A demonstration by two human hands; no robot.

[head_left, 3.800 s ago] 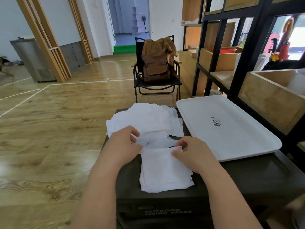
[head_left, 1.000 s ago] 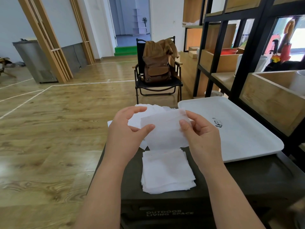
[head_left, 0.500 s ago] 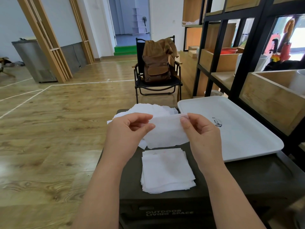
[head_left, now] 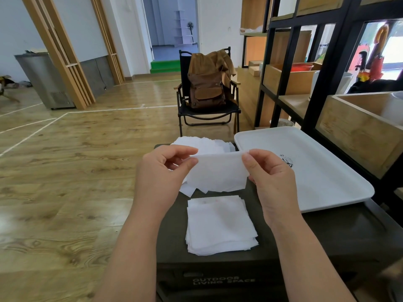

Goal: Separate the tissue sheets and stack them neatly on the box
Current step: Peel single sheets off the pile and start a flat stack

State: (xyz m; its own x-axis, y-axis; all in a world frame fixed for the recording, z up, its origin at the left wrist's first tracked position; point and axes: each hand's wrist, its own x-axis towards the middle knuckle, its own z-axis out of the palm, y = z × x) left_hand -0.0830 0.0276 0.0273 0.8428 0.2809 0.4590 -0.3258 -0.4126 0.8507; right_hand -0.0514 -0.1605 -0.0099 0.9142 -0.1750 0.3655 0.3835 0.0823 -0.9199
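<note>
A thin white tissue sheet (head_left: 218, 173) hangs in the air above the dark box (head_left: 327, 232). My left hand (head_left: 161, 171) pinches its upper left corner and my right hand (head_left: 268, 173) pinches its upper right corner. Below the sheet, a squared stack of tissue sheets (head_left: 220, 225) lies on the near part of the box lid. A looser pile of white tissues (head_left: 202, 144) lies at the far edge of the box, partly hidden behind my hands and the held sheet.
A white tray (head_left: 316, 171) rests on the right part of the box, next to a black shelf rack (head_left: 309, 101) with wooden crates. A black chair with a brown backpack (head_left: 207, 88) stands beyond the box. Wooden floor lies to the left.
Since 3.8 s ago both hands lifted a sheet off the far pile and raised it. In the last second the sheet's top edge has tipped down and forward; the hands stay put.
</note>
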